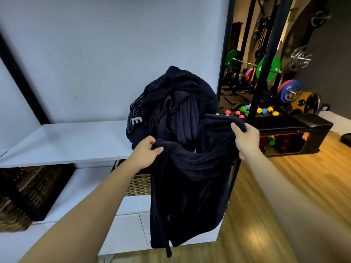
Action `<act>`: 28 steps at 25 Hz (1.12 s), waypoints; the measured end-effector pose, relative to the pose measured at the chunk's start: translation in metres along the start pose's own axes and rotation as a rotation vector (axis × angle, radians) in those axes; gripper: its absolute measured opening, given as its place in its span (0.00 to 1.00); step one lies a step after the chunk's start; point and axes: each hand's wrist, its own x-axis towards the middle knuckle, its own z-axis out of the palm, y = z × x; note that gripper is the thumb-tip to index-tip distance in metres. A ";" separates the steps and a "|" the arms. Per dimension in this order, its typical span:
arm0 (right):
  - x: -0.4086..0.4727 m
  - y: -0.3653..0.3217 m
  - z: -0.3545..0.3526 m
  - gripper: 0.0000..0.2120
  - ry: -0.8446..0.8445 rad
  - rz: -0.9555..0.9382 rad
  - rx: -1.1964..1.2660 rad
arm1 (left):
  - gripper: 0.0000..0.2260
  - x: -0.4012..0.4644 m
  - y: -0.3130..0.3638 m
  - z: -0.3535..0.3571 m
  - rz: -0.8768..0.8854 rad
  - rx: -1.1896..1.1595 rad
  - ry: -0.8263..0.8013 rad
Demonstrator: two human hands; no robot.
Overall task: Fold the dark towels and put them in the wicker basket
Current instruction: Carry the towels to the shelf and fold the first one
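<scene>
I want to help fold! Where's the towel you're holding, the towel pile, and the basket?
held dark towel (188, 196), head view, hanging front
towel pile (176, 99), head view, middle folds
wicker basket (139, 185), head view, woven front

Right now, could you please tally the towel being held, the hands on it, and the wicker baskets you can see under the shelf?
Dark towel held up: 1
Hands gripping its top edge, left hand and right hand: 2
Wicker baskets, left basket and right basket: 2
Total: 5

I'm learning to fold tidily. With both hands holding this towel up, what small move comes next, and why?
Probably draw the left hand and right hand apart: the dark towel sags slack between them, so tightening its top edge should let it hang flat for folding.
</scene>
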 end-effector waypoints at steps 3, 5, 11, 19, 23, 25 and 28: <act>0.001 0.002 -0.007 0.06 -0.074 -0.052 -0.030 | 0.08 0.013 0.014 0.017 0.112 0.038 0.037; 0.003 0.003 -0.010 0.08 -0.100 -0.115 -0.080 | 0.05 0.022 0.031 0.032 0.216 -0.018 0.060; 0.040 0.006 0.005 0.07 -0.152 0.043 -0.176 | 0.06 0.075 0.077 0.048 0.643 0.578 0.206; 0.106 0.032 0.061 0.39 -0.431 0.122 -0.632 | 0.08 0.171 0.094 0.060 0.823 1.011 -0.025; 0.124 0.039 0.082 0.22 -0.562 0.019 -0.589 | 0.08 0.190 0.084 0.064 0.866 1.100 -0.011; 0.134 0.045 0.089 0.15 -0.608 0.004 -0.609 | 0.12 0.191 0.085 0.068 0.862 1.162 -0.001; 0.139 0.045 0.093 0.03 -0.672 0.018 -0.715 | 0.12 0.187 0.086 0.071 0.829 1.200 -0.002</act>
